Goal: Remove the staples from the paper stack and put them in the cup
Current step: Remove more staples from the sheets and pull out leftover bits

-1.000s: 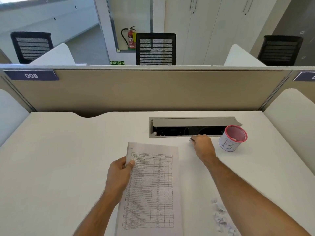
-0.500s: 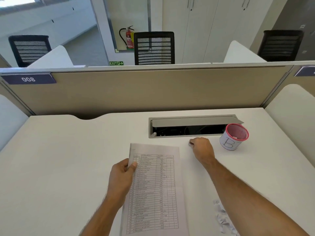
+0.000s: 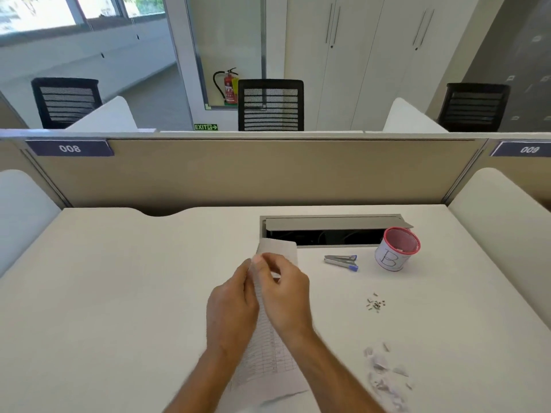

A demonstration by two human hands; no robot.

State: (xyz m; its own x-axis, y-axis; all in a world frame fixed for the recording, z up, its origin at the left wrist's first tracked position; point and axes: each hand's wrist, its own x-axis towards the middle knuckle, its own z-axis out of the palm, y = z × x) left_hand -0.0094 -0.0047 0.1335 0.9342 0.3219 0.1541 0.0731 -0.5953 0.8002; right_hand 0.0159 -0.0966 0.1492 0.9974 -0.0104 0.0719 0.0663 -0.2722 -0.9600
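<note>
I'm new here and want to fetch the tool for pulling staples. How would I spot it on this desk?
Find the open cable hatch at the back of the desk. Just in front of it, left of the red-rimmed cup marked B, lies the staple remover. It is the only metal tool there, slim and silver with blue tips, unlike the loose staples nearer the person.

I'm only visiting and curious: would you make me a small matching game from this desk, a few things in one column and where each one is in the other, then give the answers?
Things:
1. paper stack
2. staple remover
3. cup
4. loose staples

Places:
A. standing at the right end of the open cable slot
B. scattered on the desk, nearer the person than the cup
C. lifted and held by both hands
D. lying on the desk between the hands and the cup

Pairs: 1-C, 2-D, 3-A, 4-B
</note>
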